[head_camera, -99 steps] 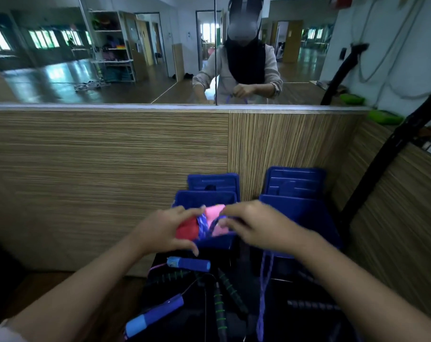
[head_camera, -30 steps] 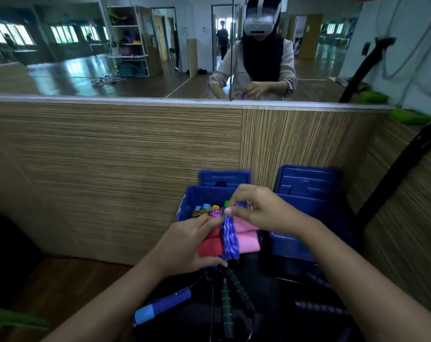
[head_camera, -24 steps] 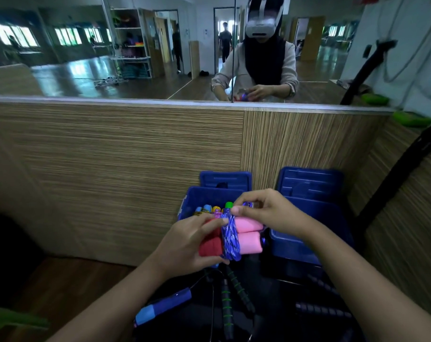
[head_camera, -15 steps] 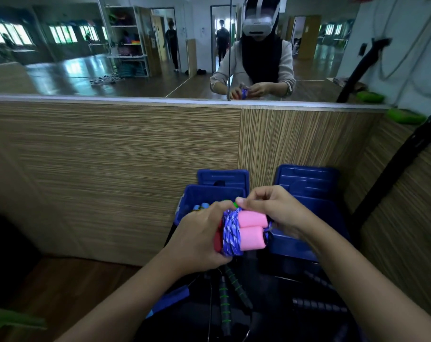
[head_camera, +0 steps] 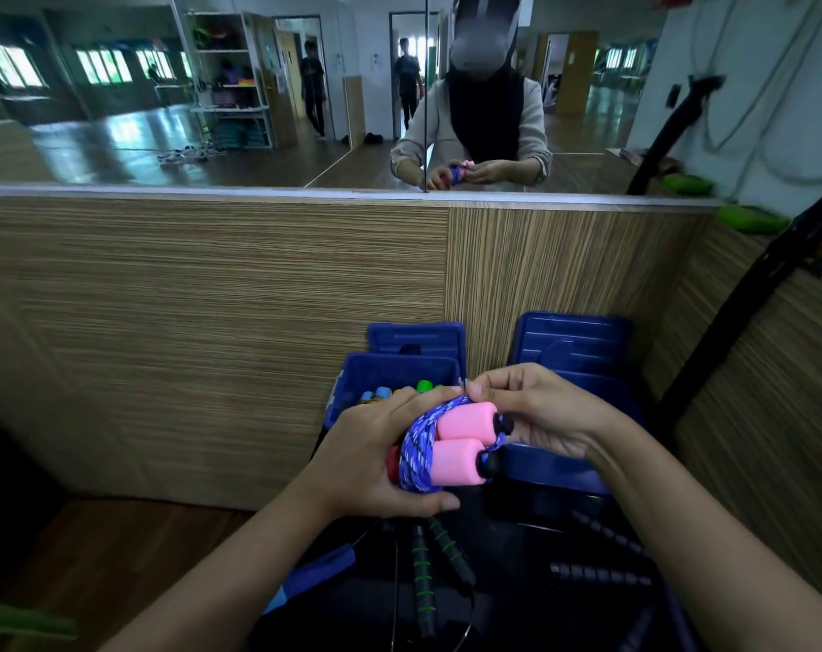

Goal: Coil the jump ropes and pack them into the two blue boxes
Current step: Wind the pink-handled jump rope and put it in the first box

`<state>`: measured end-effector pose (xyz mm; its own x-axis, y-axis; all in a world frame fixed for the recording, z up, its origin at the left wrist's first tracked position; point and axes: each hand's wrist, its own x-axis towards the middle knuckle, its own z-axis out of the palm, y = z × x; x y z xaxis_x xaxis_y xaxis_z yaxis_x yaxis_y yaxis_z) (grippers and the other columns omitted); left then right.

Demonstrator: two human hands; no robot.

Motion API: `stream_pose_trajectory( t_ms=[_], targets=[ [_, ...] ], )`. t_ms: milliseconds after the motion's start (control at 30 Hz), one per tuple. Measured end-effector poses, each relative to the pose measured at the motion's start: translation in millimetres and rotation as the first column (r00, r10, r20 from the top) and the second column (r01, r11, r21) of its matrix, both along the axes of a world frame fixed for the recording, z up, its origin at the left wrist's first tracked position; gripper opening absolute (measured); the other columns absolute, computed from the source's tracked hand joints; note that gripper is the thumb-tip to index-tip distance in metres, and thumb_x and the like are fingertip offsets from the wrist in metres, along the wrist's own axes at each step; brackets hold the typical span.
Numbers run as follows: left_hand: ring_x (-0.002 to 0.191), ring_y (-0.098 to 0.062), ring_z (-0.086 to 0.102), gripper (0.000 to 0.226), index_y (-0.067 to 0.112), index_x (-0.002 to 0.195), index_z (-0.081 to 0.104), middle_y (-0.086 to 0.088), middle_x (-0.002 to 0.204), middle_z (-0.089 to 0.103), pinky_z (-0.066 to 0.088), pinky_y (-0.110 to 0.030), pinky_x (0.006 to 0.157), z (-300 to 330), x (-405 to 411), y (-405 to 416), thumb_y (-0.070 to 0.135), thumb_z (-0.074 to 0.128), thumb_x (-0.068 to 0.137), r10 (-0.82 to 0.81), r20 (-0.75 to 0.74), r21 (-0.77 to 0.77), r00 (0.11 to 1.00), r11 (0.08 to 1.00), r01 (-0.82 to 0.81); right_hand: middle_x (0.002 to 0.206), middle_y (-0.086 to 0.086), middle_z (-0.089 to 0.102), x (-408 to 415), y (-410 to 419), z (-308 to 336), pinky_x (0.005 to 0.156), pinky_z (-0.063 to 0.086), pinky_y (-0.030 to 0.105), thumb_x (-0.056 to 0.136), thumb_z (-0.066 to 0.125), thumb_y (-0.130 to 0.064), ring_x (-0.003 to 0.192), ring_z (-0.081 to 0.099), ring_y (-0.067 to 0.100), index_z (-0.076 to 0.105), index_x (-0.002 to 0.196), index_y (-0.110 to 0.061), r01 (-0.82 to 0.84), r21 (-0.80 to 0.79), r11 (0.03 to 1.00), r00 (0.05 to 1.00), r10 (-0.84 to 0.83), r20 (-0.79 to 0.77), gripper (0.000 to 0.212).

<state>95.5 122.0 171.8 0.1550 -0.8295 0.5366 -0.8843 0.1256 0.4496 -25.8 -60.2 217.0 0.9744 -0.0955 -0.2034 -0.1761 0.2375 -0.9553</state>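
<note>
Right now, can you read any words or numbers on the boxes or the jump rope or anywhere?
No words or numbers can be read anywhere.
Left blue box: no label shows.
Right blue box: its open lid has only moulded ridges, no letters.
Pink-handled jump rope held by the left hand and right hand: no print shows.
Paper on the far wall in the mirror: too small and blurred.

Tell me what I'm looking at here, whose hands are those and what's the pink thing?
A person wears a camera on their head, so you see their own two hands from above; the mirror ahead shows them too. The left hand grips a jump rope with pink foam handles, its blue-and-white cord wound round them. The right hand pinches the cord's end. Behind stand two blue plastic boxes: the left one already holds colourful rope handles, the right one is mostly hidden. Below lie more ropes, one with black-and-green handles.
</note>
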Motion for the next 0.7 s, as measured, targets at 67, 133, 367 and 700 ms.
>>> stream_pose_trajectory(
  t_ms=[67,133,367,700],
  targets=[
    [0.092,-0.008,0.062,0.087,0.031,0.14,0.044,0.011,0.107,0.06,0.051,-0.034,0.078,-0.6,0.5,1.0,0.056,0.08,0.065,-0.014,-0.009,-0.009,1.0,1.0,0.014,0.064,0.004,0.061,-3.3,-1.6,-0.5,0.052,0.053,0.021,0.09,0.051,-0.002,0.055,0.06,0.008,0.06,0.08,-0.001,-0.016,0.03,0.999,1.0,0.016,0.006,0.013],
    [0.092,-0.007,0.062,0.085,0.033,0.139,0.045,0.012,0.107,0.059,0.052,-0.034,0.077,-1.2,0.4,1.8,0.053,0.08,0.064,-0.012,-0.003,-0.014,1.0,1.0,0.012,0.067,0.004,0.061,-4.5,0.3,-1.2,0.053,0.054,0.022,0.089,0.051,-0.002,0.057,0.06,0.009,0.058,0.085,-0.001,-0.01,0.018,1.0,1.0,0.01,0.019,0.008],
    [0.079,-0.003,0.059,0.086,0.042,0.137,0.044,0.013,0.098,0.058,0.051,-0.029,0.069,1.7,6.6,3.5,0.061,0.077,0.061,0.076,0.117,0.032,0.99,0.996,-0.08,0.071,0.005,0.058,-11.3,12.5,-2.2,0.054,0.055,0.031,0.091,0.045,-0.007,0.06,0.06,0.012,0.051,0.086,-0.006,0.018,0.261,0.965,0.993,-0.047,0.105,0.008],
    [0.083,-0.011,0.062,0.079,0.042,0.137,0.045,0.008,0.097,0.058,0.052,-0.034,0.071,1.4,9.7,4.7,0.054,0.078,0.067,-0.009,-0.066,-0.018,0.998,1.0,0.008,0.111,0.01,0.065,-14.5,13.8,-8.5,0.064,0.058,0.036,0.091,0.047,-0.02,0.089,0.064,0.02,0.054,0.092,-0.007,0.043,0.099,0.994,0.982,-0.06,0.181,0.016]
  ],
)
